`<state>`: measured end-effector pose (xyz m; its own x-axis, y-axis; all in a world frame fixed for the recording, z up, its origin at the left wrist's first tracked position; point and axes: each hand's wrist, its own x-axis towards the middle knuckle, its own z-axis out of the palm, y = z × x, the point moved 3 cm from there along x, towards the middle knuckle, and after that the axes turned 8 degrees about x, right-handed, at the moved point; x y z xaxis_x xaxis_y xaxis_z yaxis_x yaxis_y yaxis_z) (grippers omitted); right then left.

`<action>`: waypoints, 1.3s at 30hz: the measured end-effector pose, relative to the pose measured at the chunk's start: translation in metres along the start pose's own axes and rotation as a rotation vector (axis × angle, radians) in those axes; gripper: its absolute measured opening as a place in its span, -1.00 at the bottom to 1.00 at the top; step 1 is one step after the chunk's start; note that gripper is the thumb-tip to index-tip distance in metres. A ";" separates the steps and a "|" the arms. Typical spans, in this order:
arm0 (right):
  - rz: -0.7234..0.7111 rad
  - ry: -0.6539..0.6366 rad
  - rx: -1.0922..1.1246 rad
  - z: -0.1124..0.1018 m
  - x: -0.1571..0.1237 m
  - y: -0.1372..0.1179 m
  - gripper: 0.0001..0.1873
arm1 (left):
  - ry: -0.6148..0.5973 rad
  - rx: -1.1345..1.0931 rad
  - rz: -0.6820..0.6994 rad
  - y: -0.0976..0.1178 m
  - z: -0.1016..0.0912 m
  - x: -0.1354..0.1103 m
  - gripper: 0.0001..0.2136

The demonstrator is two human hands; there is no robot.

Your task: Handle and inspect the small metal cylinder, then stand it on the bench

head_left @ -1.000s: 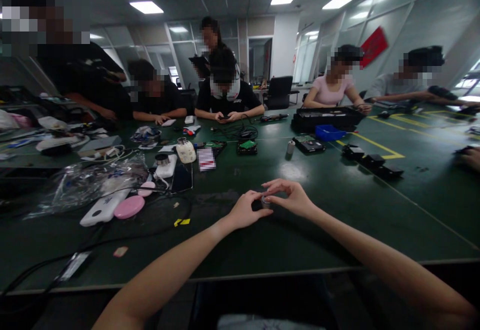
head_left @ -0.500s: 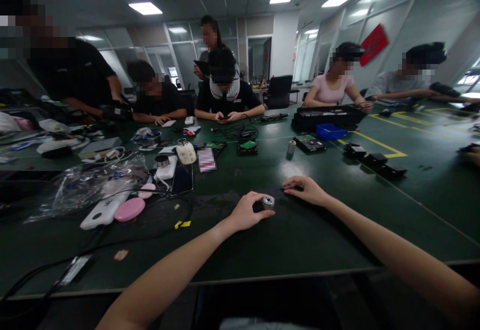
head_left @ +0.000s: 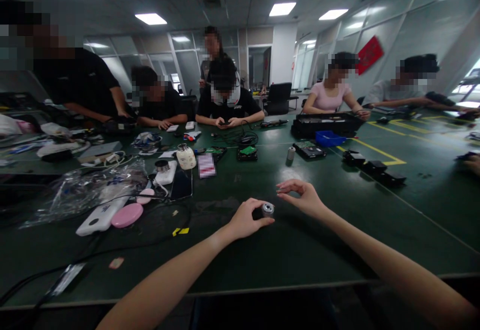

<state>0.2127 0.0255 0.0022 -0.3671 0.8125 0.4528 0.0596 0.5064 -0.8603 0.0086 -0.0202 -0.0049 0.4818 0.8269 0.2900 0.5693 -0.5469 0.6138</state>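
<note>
A short silvery metal cylinder (head_left: 268, 211) stands upright on the green table, with a round opening and a dark centre in its top. My left hand (head_left: 247, 218) is closed around it, thumb on the near side and fingers on the far side. Just to the right, my right hand (head_left: 300, 196) hovers above the table, apart from the cylinder. Its fingers and thumb are drawn together in a pinch; anything between the tips is too small to make out. A second metal cylinder (head_left: 291, 153) stands farther back.
A circuit-board drive (head_left: 310, 150), a blue tray (head_left: 330, 138) and black blocks (head_left: 375, 166) lie to the right. On the left are a pink disc (head_left: 128, 215), a white power bank (head_left: 98, 220), a phone (head_left: 182, 185), plastic wrap (head_left: 90, 190) and cables. Several people sit or stand around the table.
My right hand has lifted slightly off the table and moved left, towards the cylinder. My left hand keeps its hold on the cylinder. The camera view has tilted up a little.
</note>
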 end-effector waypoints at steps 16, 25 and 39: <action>-0.179 -0.121 0.018 0.041 -0.005 -0.042 -0.93 | 0.030 0.016 -0.038 -0.005 0.003 0.001 -0.67; -0.164 -0.119 0.021 0.043 -0.008 -0.040 -0.93 | 0.029 0.031 -0.029 -0.007 0.005 0.001 -0.66; -0.154 -0.117 -0.084 0.037 -0.015 -0.046 -0.79 | 0.029 -0.004 -0.004 -0.005 0.003 0.000 -0.63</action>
<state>0.1807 -0.0205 0.0260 -0.4825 0.6871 0.5431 0.0698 0.6483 -0.7582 0.0082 -0.0179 -0.0103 0.4597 0.8328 0.3085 0.5689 -0.5429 0.6177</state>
